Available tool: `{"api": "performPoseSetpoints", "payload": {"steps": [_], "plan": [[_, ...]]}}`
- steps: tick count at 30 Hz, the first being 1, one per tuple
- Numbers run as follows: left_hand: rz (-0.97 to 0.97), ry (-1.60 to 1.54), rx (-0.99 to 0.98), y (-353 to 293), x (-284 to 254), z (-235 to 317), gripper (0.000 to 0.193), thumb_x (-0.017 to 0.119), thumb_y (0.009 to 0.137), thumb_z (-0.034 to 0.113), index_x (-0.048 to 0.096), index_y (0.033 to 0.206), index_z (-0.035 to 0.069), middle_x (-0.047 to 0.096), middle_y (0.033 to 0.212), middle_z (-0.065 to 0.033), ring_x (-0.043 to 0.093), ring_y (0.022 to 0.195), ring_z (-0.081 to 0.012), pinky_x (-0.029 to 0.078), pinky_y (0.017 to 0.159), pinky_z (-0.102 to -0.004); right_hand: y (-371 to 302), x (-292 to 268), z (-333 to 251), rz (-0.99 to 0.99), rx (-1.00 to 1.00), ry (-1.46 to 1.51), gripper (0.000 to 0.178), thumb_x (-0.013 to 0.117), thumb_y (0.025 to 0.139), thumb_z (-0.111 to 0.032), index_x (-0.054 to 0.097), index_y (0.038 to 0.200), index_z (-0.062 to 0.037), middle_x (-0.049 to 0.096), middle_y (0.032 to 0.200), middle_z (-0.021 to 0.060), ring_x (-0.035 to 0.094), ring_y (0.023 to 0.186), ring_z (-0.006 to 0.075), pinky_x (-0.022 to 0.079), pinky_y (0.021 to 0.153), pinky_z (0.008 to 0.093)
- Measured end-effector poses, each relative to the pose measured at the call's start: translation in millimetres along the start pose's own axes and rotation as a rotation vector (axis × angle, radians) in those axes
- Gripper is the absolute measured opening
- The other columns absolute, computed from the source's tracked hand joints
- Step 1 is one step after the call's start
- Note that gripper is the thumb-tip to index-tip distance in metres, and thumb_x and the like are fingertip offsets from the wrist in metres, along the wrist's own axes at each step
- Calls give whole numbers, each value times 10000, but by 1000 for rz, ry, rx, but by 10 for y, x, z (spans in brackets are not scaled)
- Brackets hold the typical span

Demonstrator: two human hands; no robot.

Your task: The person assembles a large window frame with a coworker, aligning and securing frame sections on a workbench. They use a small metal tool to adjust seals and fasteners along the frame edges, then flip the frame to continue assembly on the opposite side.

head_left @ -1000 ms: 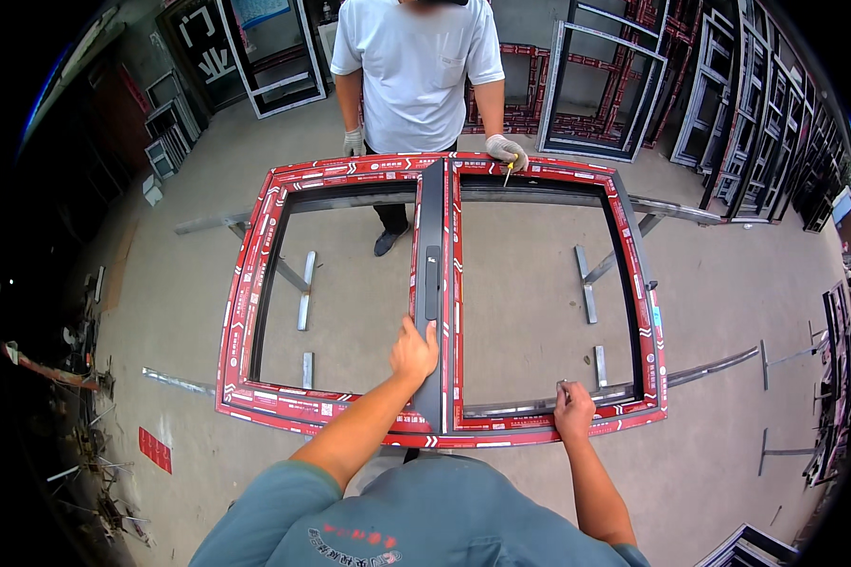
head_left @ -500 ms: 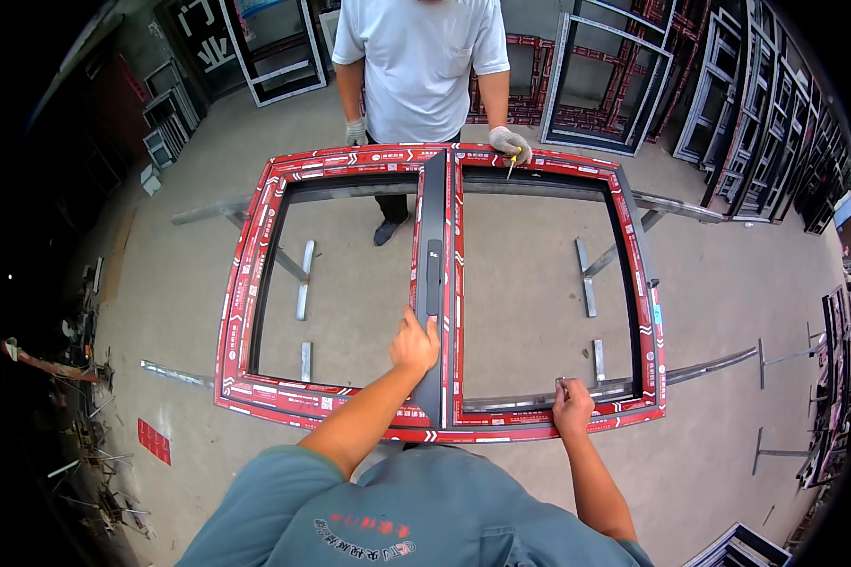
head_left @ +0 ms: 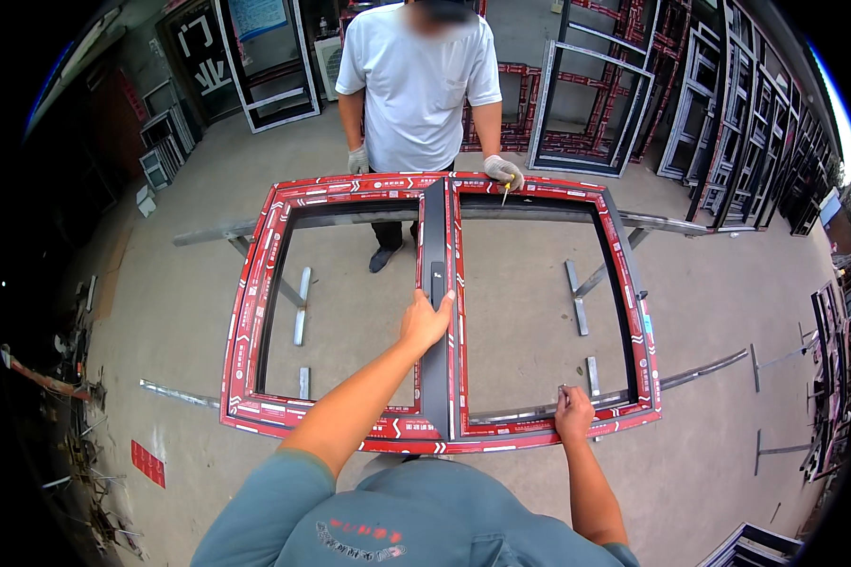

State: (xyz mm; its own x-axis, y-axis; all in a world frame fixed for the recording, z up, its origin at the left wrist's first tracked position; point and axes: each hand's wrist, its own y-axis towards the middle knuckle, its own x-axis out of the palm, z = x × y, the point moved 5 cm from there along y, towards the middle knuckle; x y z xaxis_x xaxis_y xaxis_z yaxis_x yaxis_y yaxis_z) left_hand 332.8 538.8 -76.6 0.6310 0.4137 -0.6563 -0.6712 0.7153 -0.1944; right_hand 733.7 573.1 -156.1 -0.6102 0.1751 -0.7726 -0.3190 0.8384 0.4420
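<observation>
A large window frame [head_left: 402,427], wrapped in red printed protective film, lies flat in front of me. A dark grey bar [head_left: 435,378] divides it into two openings, with a long dark handle plate [head_left: 437,281] set in its surface. My left hand [head_left: 426,321] grips this bar just below the plate, thumb on its right side. Over the near edge of the right opening is my right hand [head_left: 574,414], fingers closed in a pinch. Whatever it may hold is too small to make out.
Across the frame stands a person [head_left: 416,80], whose gloved hand [head_left: 504,172] holds a yellow-handled screwdriver [head_left: 506,191] at the far edge. Metal rails [head_left: 704,369] support the frame. More window frames [head_left: 591,113] lean at the back and right.
My left hand has slid farther up the dark bar, toward the handle plate. My right hand stays pinched at the near edge. The view has tilted up slightly.
</observation>
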Motion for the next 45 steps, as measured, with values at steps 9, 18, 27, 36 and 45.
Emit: {"api": "performPoseSetpoints", "payload": {"steps": [9,18,27,36,45], "plan": [[-190,481,355,499,126,-342,372,552,989,227,394,1154,-67,692,943,-307,692,881,-476,555,809,-559,64,-16,-113,5,-13,-41,80,722,840,-25,683,909,-41,648,813,123,652,741,348,520,646,444],[-341,1181,1096,1482,-480,86,294,706,910,249,599,1178,199,664,1112,-15,621,1098,-243,521,868,-429,100,29,-141,-30,3,-73,109,719,834,-9,667,927,-31,662,848,128,668,774,347,526,661,429],[37,982,1267,1533,-108,357,557,640,866,92,600,1395,262,474,1510,-57,460,1380,-293,374,1167,-432,86,108,-87,-46,33,-118,107,723,846,-16,670,937,-35,637,826,116,648,759,331,513,648,424],[-175,-48,0,350,122,-1127,779,705,890,521,496,1257,-133,662,1111,-254,679,1036,-377,533,912,-423,82,99,-69,-48,76,-85,122,719,843,-2,669,949,-33,654,855,108,657,781,322,525,673,411],[-155,-139,-136,41,73,-672,870,685,815,734,569,1071,-90,699,969,-243,727,915,-337,572,784,-396,64,89,-22,-60,85,-81,124,722,839,-6,683,949,-48,671,884,102,671,791,325,535,674,405]]}}
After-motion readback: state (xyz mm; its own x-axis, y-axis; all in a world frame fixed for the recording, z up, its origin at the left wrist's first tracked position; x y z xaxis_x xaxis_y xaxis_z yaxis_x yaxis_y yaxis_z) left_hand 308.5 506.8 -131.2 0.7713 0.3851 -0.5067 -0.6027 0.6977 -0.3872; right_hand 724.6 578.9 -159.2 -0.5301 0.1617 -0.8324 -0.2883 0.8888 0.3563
